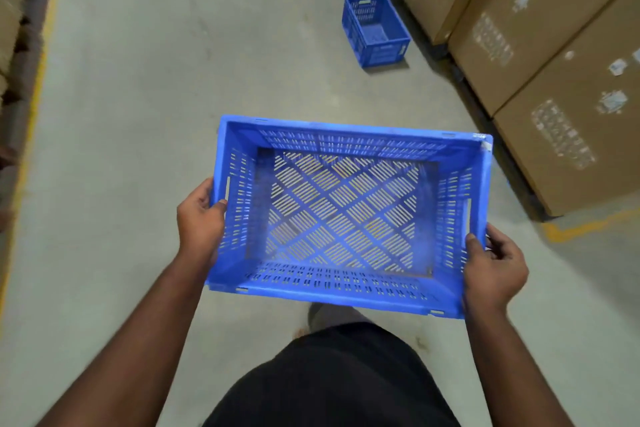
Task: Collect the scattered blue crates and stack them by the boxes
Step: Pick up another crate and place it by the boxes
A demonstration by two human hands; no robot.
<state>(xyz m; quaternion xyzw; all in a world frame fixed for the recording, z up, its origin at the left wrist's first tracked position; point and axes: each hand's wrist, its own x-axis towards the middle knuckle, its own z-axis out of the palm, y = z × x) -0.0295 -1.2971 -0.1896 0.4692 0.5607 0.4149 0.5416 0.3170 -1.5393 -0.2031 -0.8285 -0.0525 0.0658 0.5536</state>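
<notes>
A large blue slotted crate (349,215) hangs in front of me, empty, its open top facing up. My left hand (201,218) grips its left short side at the handle slot. My right hand (493,265) grips its right short side. A second blue crate (375,29) stands on the concrete floor farther ahead, right beside the stacked cardboard boxes (540,45) along the right.
The brown cardboard boxes line the right side on dark pallets. A yellow floor line (29,135) runs along the left next to more stacked goods. Another yellow mark (585,227) lies at the right. Grey concrete floor (173,80) stretches ahead.
</notes>
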